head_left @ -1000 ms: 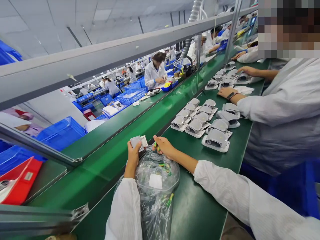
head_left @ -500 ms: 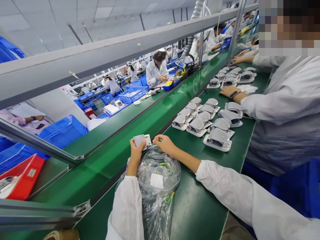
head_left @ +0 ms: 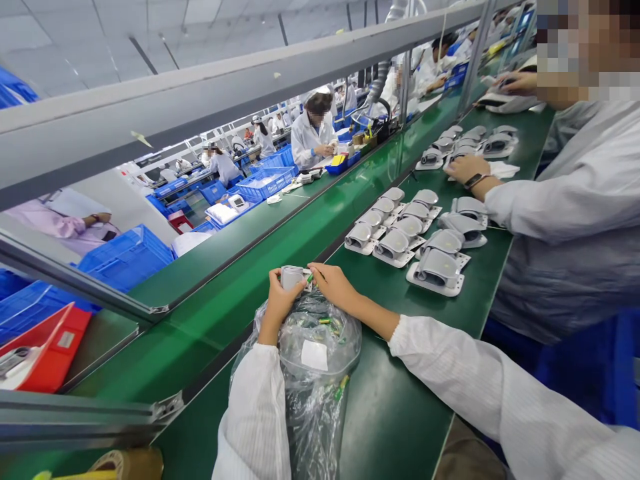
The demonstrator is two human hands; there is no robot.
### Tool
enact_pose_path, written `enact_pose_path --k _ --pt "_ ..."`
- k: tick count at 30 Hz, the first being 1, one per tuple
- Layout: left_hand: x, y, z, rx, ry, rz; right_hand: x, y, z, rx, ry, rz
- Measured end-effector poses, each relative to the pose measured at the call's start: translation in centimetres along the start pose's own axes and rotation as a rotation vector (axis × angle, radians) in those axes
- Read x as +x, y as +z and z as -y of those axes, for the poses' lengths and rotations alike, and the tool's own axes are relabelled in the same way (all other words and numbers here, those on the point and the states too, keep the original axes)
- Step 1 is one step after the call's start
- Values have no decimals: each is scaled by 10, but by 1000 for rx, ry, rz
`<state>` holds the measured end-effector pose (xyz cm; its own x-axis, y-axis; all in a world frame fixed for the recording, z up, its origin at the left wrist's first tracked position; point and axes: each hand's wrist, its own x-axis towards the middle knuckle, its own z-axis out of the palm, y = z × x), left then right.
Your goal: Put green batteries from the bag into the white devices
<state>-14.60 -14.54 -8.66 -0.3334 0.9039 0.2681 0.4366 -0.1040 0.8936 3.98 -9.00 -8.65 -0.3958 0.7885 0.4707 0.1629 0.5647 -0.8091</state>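
Note:
My left hand (head_left: 281, 299) is closed around a wrist blood pressure monitor (head_left: 291, 277) with a rolled grey cuff, held above the table's edge by the conveyor. Close against its right side, my right hand (head_left: 334, 288) pinches a small green battery (head_left: 310, 279) at the white casing. Whether the battery is inside the casing I cannot tell. Beneath both hands lies a clear plastic bag (head_left: 314, 413) with a white label (head_left: 314, 355). Several green and gold batteries (head_left: 326, 321) show in and through it.
Rows of cuffed monitors (head_left: 393, 243) stand on the green table to the right, beside a co-worker's hand (head_left: 467, 170). A green conveyor (head_left: 240, 273) runs along the left. A metal frame bar (head_left: 200, 80) crosses above. A red bin (head_left: 63, 350) and a tape roll (head_left: 133, 463) are at lower left.
My left hand has brought the monitor slightly up and right, closer to my right hand. The green battery now meets the casing. The co-worker's near hand remains by the monitors.

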Motion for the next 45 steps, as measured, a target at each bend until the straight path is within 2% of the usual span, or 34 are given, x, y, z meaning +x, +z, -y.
enact_pose_path --k 6,16,25,29,32,36,45 --pt "-1 0 -6 12 -14 11 -1 3 -8 -108 11 23" --pt "-2 2 -10 43 -15 -1 -2 3 -2 -323 0 126" --pt "-4 3 -11 52 -13 -7 -3 2 3 -345 -14 77" --pt "-4 4 -10 55 -21 -3 -3 0 7 -386 -8 132" --pt "-4 4 -8 53 -20 -2 -5 -2 7 -404 -44 231" --pt "-4 4 -7 50 -6 -11 -6 -2 6 -407 -40 353" --pt "-4 5 -7 21 -1 -39 -6 -9 2 -134 -47 429"
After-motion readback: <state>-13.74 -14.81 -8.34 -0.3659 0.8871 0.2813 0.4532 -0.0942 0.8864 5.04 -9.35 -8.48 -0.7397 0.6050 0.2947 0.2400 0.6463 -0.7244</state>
